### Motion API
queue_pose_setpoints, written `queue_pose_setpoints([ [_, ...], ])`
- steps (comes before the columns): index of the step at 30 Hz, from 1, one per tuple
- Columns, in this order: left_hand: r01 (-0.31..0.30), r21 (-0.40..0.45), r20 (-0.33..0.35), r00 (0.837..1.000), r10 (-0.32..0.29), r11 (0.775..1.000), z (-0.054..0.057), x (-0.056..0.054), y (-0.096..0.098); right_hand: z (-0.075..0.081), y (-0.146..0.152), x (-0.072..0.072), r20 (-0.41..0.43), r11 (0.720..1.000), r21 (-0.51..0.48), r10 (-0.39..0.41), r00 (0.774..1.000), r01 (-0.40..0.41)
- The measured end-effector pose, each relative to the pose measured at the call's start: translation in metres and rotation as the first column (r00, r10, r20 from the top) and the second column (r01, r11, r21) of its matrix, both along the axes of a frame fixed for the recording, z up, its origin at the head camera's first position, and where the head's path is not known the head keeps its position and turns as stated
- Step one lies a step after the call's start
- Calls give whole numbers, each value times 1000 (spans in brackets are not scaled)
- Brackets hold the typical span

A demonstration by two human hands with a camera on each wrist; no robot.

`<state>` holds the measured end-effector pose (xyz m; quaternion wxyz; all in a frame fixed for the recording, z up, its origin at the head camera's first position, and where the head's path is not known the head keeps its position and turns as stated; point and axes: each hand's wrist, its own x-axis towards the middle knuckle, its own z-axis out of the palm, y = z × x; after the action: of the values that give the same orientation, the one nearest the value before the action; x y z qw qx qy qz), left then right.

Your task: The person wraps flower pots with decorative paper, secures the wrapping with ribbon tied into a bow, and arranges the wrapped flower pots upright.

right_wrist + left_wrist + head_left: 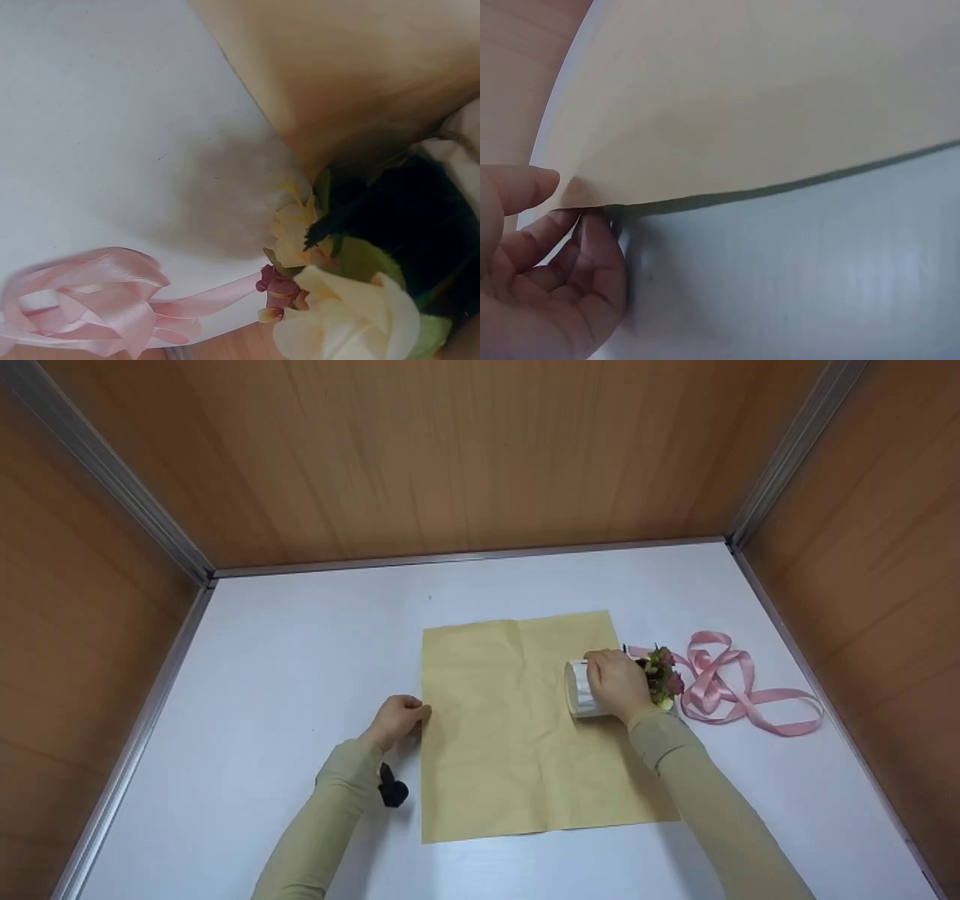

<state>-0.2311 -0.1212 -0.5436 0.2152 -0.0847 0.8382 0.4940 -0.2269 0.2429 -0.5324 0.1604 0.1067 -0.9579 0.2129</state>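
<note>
A large sheet of tan wrapping paper [487,735] lies on the white table, with faint creases down its middle. At its left edge my left hand [395,721] holds the paper, thumb over the top and curled fingers [600,247] beneath the rim. My right hand [621,682] grips a white flower pot [581,690] from above, tipped on its side over the right part of the sheet. Artificial flowers [664,675] stick out of the pot toward the right. Up close, the right wrist view shows a cream rose [352,315] and green leaves; the hand itself is hidden there.
A loosely looped pink satin ribbon [720,690] lies right of the flowers, one end running close to them. A small black object [392,787] sits below my left wrist. Wooden panels [465,457] with metal edging enclose the table at the back and sides.
</note>
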Motion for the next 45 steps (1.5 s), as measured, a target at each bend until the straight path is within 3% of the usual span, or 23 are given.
queue_pose_setpoints([
  [8, 61, 30, -17, 998, -60, 998, 5, 1, 2, 3, 0, 0, 24, 1000, 1, -6, 1000, 6],
  [12, 57, 12, -24, 998, -57, 998, 9, 0, 3, 3, 0, -1, 16, 1000, -3, -5, 1000, 5],
  [16, 93, -3, -26, 995, -94, 996, 13, 1, 2, 3, -1, -1, 13, 1000, -2, -4, 1000, 4],
  [20, 145, 53, -46, 989, -143, 988, 20, 0, 1, 3, -1, -1, 20, 1000, -2, 3, 1000, -2],
  [26, 194, 143, -95, 979, -182, 971, 37, 0, 3, 3, 0, -1, 23, 1000, 4, 10, 1000, -10],
  [33, 255, 204, -149, 962, -228, 945, 74, 9, 13, 5, 2, 0, 60, 1000, -6, 7, 998, -7],
  [41, 250, 345, -162, 965, -205, 905, 68, 1, 21, 3, 2, 0, 46, 1000, -2, 10, 999, -10],
  [45, 248, 395, -171, 966, -194, 885, 76, 2, 27, 3, 2, 0, 43, 1000, -1, 13, 999, -13],
])
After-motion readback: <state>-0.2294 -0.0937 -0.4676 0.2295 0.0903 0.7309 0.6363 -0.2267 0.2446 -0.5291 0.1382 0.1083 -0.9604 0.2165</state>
